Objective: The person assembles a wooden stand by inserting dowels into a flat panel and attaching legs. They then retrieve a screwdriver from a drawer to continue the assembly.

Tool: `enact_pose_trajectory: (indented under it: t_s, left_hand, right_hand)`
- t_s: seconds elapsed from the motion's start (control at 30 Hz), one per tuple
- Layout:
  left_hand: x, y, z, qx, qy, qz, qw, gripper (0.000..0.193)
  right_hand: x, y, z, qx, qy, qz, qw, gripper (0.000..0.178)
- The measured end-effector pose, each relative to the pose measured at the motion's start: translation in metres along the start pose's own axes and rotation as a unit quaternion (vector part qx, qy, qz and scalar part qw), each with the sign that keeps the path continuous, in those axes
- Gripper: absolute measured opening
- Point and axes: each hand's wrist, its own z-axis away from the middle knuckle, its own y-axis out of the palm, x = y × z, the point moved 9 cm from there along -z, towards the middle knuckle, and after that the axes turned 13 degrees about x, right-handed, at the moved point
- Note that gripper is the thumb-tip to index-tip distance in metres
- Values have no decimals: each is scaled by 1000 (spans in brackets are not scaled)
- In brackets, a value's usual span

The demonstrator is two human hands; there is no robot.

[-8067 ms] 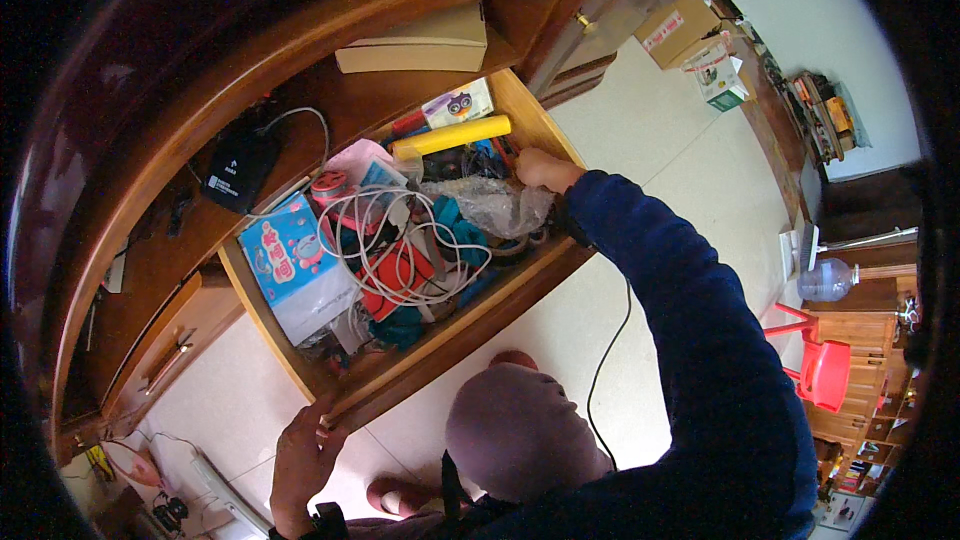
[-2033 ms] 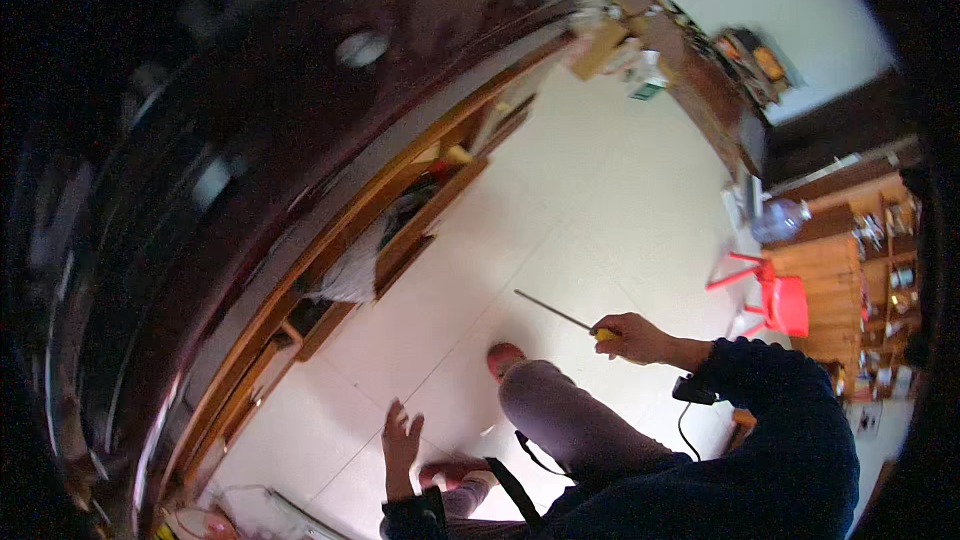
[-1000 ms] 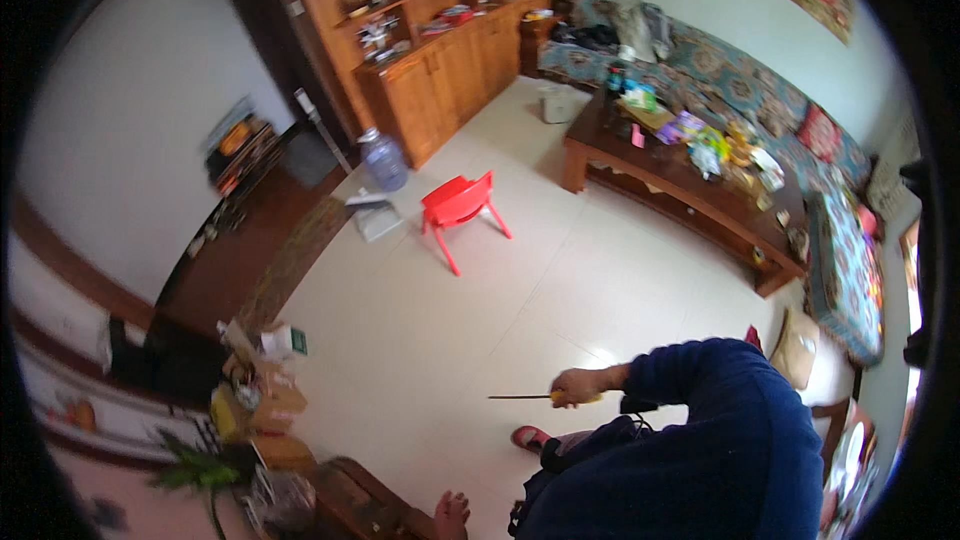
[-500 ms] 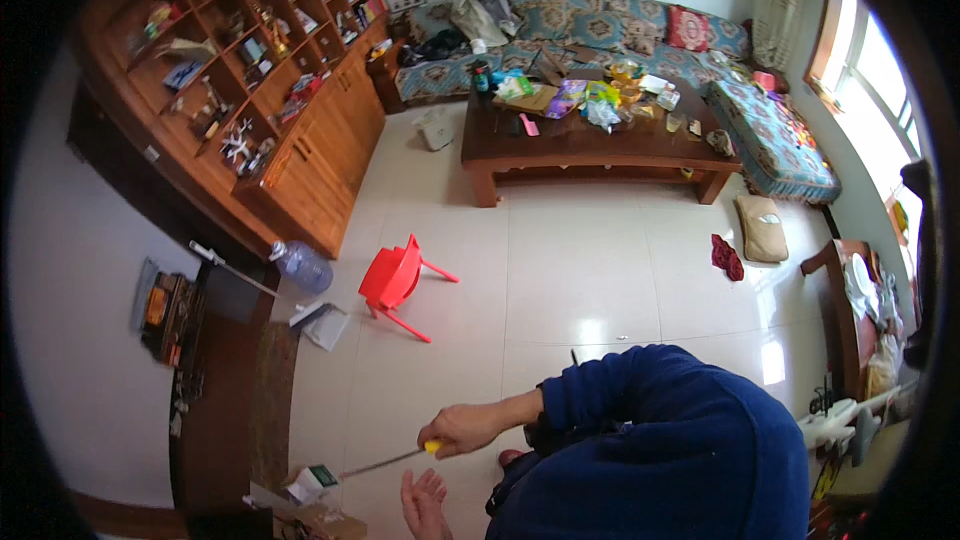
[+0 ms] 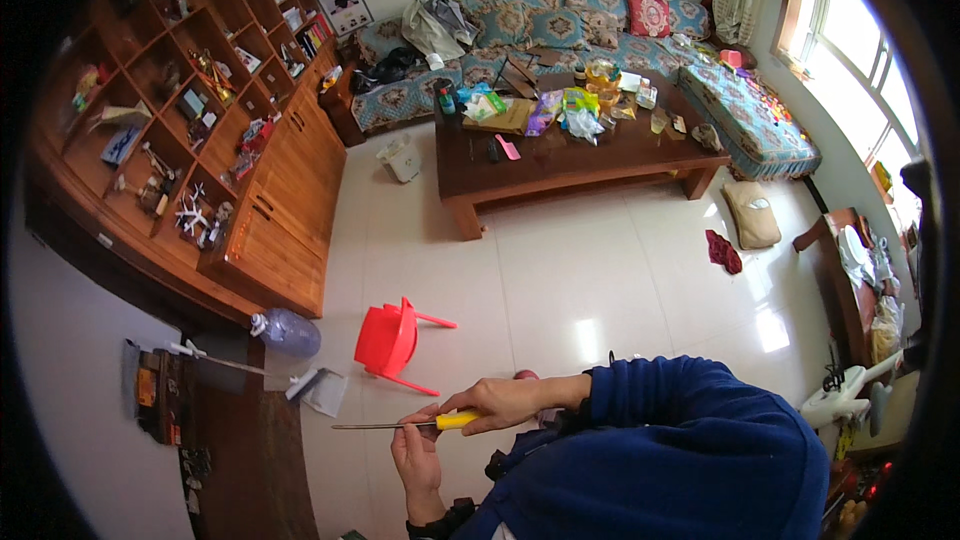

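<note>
My right hand reaches left out of a blue sleeve and grips the yellow handle of a screwdriver. Its long thin metal shaft points left, level above the pale tiled floor. My left hand comes up from below, and its fingertips pinch the shaft just beside the handle. Both hands are close in front of my body, touching the same tool.
A red plastic chair lies tipped on the floor, with a water jug and a dustpan to its left. A wooden shelf cabinet lines the left wall. A cluttered coffee table and a sofa stand beyond. A cushion lies at right.
The view swung from an open drawer round to the room. My right hand kept the screwdriver throughout, and my left hand rose to meet its shaft.
</note>
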Motion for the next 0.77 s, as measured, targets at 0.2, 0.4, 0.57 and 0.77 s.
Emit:
enact_pose_trajectory:
  t_s: [0.2, 0.4, 0.57, 0.77]
  left_hand:
    - [31, -118, -80, -163, 38, 54, 984, 31]
    - [112, -236, -118, -272, 12, 112, 956, 29]
    - [207, -303, -189, -201, -73, 182, 960, 31]
    - [241, -336, -361, -112, -104, 113, 982, 32]
  right_hand:
    - [-130, -62, -39, 24, 106, 27, 994, 50]
    - [-242, -102, -64, -13, 151, -16, 988, 47]
    - [-303, -186, -74, -139, 150, 13, 979, 40]
    - [-239, -410, -42, -467, 7, 164, 869, 29]
